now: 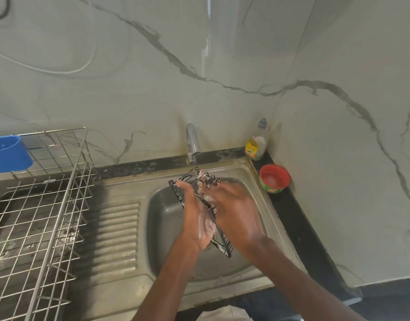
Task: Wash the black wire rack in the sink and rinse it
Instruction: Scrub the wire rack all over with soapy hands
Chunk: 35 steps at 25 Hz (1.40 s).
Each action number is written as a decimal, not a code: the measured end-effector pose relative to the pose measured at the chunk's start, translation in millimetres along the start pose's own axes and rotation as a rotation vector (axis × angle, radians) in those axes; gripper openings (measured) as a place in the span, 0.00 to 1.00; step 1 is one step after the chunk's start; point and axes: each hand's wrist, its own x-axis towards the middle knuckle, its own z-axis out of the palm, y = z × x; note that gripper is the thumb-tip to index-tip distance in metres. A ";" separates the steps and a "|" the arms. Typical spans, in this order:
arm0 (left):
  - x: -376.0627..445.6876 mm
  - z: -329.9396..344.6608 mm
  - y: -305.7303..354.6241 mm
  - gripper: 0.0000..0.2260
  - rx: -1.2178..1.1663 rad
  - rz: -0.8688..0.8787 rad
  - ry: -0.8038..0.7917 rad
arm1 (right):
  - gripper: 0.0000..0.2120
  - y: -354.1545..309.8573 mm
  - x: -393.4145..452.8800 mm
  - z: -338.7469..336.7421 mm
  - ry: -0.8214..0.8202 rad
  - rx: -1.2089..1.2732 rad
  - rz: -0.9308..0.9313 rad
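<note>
A grey marble-patterned wall with dark veins fills the upper half of the view and turns a corner on the right. Below it runs a dark desk that carries a steel sink with a ribbed draining board on its left side. A large steel wire dish drainer stands at the far left, with a blue plastic cup holder hung on its back rail. A chrome tap rises behind the bowl, at the back edge of the sink.

Over the bowl, the black wire rack is held up on edge between both hands, its far end near the tap and its near corner low above the bowl. The left hand lies flat along the rack's left side with fingers stretched out and white suds on the palm. The right hand presses against the rack's right side, fingers spread and blurred; whether they hook through the wires cannot be told. Suds cling to the wires between the two hands.

In the back right corner of the desk stands a clear bottle of dish liquid with a yellow label and grey cap. Just in front of it sits a small round green tub with a red rim, pale soap inside.
</note>
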 end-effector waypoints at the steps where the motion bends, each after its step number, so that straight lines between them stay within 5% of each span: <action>1: 0.2 1.0 -0.1 0.46 -0.010 -0.008 -0.013 | 0.14 0.3 1.4 1.3 0.039 0.047 0.080; 9: 4.0 -6.8 6.5 0.45 -0.205 0.013 0.030 | 0.18 -1.6 -35.9 9.3 0.191 0.244 0.097; 19: 14.5 -14.7 8.2 0.49 -0.217 0.019 0.166 | 0.12 -6.0 -41.3 6.0 0.123 0.173 0.071; 26: 7.4 -4.1 -2.7 0.39 -0.188 0.041 0.029 | 0.16 -34.9 -5.5 10.8 0.202 0.135 -0.082; 28: 4.1 -1.7 3.9 0.43 -0.187 0.038 0.041 | 0.09 -16.3 -25.6 10.2 0.229 0.175 -0.041; 31: 9.1 -9.0 9.8 0.45 -0.209 0.081 0.156 | 0.13 6.9 -49.1 9.9 0.172 0.177 0.066; 35: 3.2 -4.6 8.8 0.46 -0.228 0.034 0.185 | 0.14 -4.0 -31.4 9.0 0.090 0.191 -0.072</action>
